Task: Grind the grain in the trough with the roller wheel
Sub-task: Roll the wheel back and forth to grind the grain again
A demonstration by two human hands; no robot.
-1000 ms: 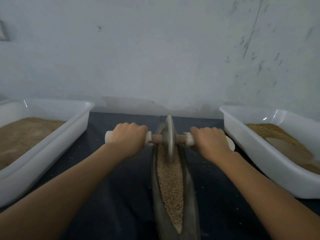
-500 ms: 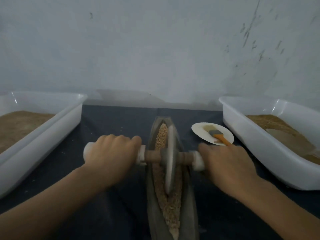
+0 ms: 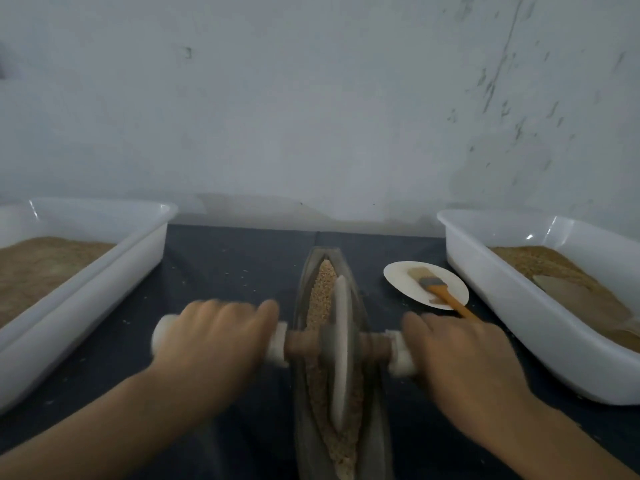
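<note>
Both hands, left [image 3: 211, 336] and right [image 3: 460, 348], grasp the roller wheel [image 3: 340, 344] axle, its disc standing mid-trough [image 3: 375, 393] in the grain [image 3: 320, 289]. Grinding appears underway; next needs even downward pressure lengthwise.

A pale, whitewashed wall [image 3: 311, 98] fills the upper half, scuffed with dark streaks towards its right side and one small mark at upper left. Below it runs a dark blue-grey work surface [image 3: 235, 258], possibly cloth-covered. The light is dim and even
</note>
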